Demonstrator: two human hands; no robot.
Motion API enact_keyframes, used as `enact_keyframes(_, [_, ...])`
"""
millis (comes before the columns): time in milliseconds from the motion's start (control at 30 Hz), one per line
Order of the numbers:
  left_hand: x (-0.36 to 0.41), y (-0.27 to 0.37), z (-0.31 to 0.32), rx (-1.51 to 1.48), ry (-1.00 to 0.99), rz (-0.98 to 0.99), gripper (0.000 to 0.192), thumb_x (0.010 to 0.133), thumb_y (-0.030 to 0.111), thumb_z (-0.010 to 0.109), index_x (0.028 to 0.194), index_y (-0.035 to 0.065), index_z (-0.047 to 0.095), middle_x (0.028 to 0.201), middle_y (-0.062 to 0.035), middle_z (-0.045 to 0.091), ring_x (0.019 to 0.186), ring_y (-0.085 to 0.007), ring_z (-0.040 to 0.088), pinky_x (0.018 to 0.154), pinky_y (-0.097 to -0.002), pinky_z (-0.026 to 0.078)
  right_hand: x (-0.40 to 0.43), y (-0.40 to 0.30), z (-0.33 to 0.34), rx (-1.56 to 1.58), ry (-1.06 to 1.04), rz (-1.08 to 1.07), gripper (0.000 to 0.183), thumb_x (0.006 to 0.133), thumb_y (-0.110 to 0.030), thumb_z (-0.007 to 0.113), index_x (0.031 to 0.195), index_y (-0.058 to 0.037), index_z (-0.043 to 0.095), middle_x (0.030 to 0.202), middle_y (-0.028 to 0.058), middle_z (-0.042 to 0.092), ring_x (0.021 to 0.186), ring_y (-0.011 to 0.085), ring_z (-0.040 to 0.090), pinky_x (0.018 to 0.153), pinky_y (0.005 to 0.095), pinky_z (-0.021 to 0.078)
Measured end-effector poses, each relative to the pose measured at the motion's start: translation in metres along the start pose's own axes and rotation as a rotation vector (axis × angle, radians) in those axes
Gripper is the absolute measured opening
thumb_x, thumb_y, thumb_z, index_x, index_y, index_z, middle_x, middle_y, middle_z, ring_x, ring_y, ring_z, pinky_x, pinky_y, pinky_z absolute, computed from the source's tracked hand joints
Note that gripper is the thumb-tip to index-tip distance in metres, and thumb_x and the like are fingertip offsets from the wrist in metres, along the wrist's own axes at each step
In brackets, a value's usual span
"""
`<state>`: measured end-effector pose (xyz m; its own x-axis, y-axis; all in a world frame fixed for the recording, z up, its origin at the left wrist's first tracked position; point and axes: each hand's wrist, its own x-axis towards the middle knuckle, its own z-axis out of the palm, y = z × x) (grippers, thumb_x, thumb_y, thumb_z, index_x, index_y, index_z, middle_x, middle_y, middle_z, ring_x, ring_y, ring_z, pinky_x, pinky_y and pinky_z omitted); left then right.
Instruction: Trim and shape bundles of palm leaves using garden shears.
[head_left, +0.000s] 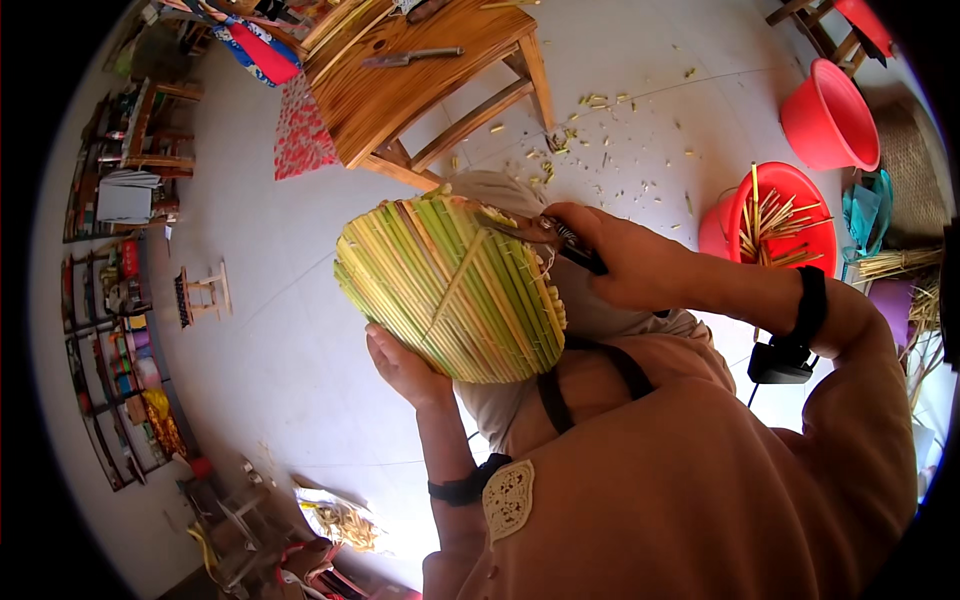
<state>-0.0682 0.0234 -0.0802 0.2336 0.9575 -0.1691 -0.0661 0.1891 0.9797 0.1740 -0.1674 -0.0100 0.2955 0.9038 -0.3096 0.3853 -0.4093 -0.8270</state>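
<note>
A rounded panel of green and yellow plant stalks (442, 300), bound side by side with stitches, rests over my lap. My left hand (405, 367) holds its lower left edge, the thumb lying on top. In my right hand (630, 259) is a pair of pruning shears (532, 227) with dark handles and a visible spring. Their blades are at the panel's upper right rim; whether they are closed on a stalk, I cannot tell. One loose thin stalk (457, 281) lies slantwise across the panel. The panel's underside is hidden.
Ahead stands a wooden bench (427, 97) with a knife (412, 57) on it. Cut stalk pieces (555, 150) litter the floor. To the right, a red tub (814, 195) holds cut stalks, near another red bucket (829, 112). A small stool (204, 292) stands left.
</note>
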Motion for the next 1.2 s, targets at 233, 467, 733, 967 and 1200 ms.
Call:
enact_keyframes(233, [-0.011,-0.004,0.011,0.072,0.118,0.031,0.049,0.109,0.043,0.04,0.127,-0.0017,0.051,0.114,-0.0107,0.061,0.103,-0.02,0.06,0.089,-0.0341,0.051,0.004,0.004,-0.008,0.029,-0.009,-0.033,0.056,0.078,-0.001,0.057,0.132,-0.0057,0.045,0.103,0.0231,0.064,0.099,0.0405,0.064,0.083,0.045,0.0499])
enact_keyframes(467, [-0.015,0.028,-0.013,0.555,-0.088,0.474,0.061,0.098,0.028,0.063,0.146,-0.0025,0.04,0.146,-0.0163,0.047,0.138,-0.0285,0.041,0.116,-0.042,0.03,0.005,0.019,-0.023,-0.087,0.064,-0.133,0.049,0.081,-0.003,0.059,0.128,-0.0057,0.048,0.098,0.0212,0.065,0.093,0.0398,0.064,0.079,0.0454,0.0497])
enact_keyframes(733, [0.014,0.149,0.089,1.297,-0.723,1.022,0.097,0.062,0.033,0.094,0.144,0.0064,0.049,0.149,-0.0172,0.047,0.141,-0.0325,0.041,0.118,-0.0472,0.03,-0.002,0.011,-0.024,-0.115,0.119,-0.188,0.06,0.077,-0.001,0.06,0.135,-0.007,0.046,0.111,0.0199,0.063,0.097,0.0382,0.065,0.082,0.0444,0.0514])
enact_keyframes(967, [0.017,0.138,0.104,1.041,-0.874,0.899,0.069,0.063,0.021,0.091,0.123,0.005,0.061,0.118,-0.0129,0.063,0.107,-0.0296,0.06,0.097,-0.0407,0.046,-0.003,0.019,-0.026,-0.155,0.114,-0.103,0.07,0.074,0.0,0.062,0.141,-0.0089,0.042,0.122,0.0197,0.059,0.104,0.0385,0.063,0.088,0.0439,0.0518])
enact_keyframes(1200, [0.016,0.138,0.104,1.081,-0.851,0.812,0.062,0.064,0.019,0.09,0.118,0.004,0.062,0.112,-0.0115,0.064,0.103,-0.0285,0.06,0.096,-0.0394,0.045,-0.002,0.021,-0.032,-0.265,0.053,-0.162,0.09,0.073,0.001,0.06,0.155,-0.0123,0.027,0.128,0.0199,0.05,0.12,0.0396,0.05,0.105,0.0443,0.0424])
